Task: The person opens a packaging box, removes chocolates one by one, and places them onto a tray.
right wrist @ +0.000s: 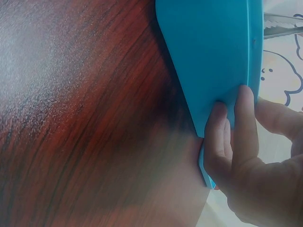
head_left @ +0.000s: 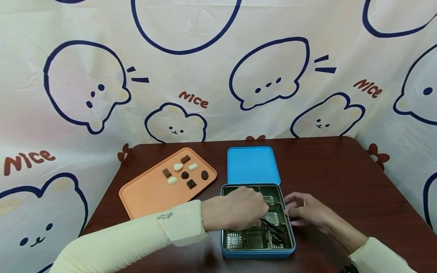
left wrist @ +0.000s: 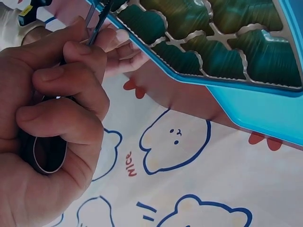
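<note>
A blue metal box (head_left: 257, 254) stands on the table, its compartments showing ribbed, shiny bottoms. My left hand (head_left: 235, 208) is over the box and grips a pair of dark tongs (head_left: 273, 230). The tongs point down toward the front right compartments; whether anything sits between their tips cannot be seen. In the left wrist view, a looped metal end shows within the curled fingers. My right hand (head_left: 308, 210) touches the box's right side. In the right wrist view, its fairly straight fingers (right wrist: 245, 123) rest against the outer wall near the rim.
Behind the box lies its flat blue lid (head_left: 252, 165). An orange tray (head_left: 153, 195) at the left carries several dark, brown and white chocolates, among them a white oval one (head_left: 172, 181). The brown table (head_left: 327, 174) meets a printed cloth (head_left: 211, 72) at its back edge.
</note>
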A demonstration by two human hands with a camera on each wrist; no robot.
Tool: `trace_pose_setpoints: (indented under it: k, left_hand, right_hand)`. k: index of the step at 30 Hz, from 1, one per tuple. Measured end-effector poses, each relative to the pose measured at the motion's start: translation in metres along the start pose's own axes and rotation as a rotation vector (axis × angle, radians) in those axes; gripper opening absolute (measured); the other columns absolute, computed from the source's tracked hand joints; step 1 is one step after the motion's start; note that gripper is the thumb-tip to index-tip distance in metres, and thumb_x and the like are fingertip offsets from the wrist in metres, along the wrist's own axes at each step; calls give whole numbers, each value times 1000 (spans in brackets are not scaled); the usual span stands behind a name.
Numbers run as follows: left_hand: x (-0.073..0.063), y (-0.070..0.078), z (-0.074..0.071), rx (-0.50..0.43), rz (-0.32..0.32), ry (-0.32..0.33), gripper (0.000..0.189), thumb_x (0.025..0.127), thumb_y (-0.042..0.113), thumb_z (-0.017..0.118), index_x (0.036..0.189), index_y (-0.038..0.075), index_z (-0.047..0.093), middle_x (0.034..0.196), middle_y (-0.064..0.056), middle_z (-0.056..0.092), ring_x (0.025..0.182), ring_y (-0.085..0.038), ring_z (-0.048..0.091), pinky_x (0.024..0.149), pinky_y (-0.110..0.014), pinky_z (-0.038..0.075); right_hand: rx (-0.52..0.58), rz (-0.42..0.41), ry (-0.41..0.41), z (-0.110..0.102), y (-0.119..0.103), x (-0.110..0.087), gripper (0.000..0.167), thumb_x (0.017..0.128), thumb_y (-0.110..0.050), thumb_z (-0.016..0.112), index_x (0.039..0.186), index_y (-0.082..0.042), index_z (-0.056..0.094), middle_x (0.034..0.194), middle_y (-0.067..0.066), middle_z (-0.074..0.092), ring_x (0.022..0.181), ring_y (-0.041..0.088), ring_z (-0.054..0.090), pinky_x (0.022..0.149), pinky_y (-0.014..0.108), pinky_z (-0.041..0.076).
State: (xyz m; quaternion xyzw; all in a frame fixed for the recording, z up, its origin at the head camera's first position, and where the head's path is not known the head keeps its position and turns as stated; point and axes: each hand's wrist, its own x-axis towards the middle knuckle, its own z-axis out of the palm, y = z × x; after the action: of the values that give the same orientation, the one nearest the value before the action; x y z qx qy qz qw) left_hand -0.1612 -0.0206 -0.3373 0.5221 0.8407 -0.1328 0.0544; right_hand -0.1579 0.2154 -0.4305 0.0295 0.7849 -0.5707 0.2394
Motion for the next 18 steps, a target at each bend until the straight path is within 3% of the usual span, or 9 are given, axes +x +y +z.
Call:
trace_pose_setpoints:
  k: [7,13,18]
  left_hand:
    - [-3,-3,-8,-42,-23,-22,22,92,40,70,76,25,69,63,11,56,56,-4,50,48,-18,41]
    - [-7,-4,-16,-66,-51,-45,27,93,41,68,71,24,65,60,10,52,55,-5,49,47,-20,40]
    - [-9,-6,-21,-87,-43,-40,22,94,38,68,78,24,72,62,11,57,53,-5,51,46,-19,40]
  right_hand:
    - [1,1,4,1,-1,0,45,92,-1,61,133,10,45,105,17,61,89,21,67,75,44,59]
    - [-2,-9,0,0,-1,1,46,92,0,61,133,11,44,104,17,61,88,21,66,74,45,59]
    - [-5,-5,4,0,-1,1,45,93,0,60,133,10,45,104,17,61,88,21,66,74,44,59]
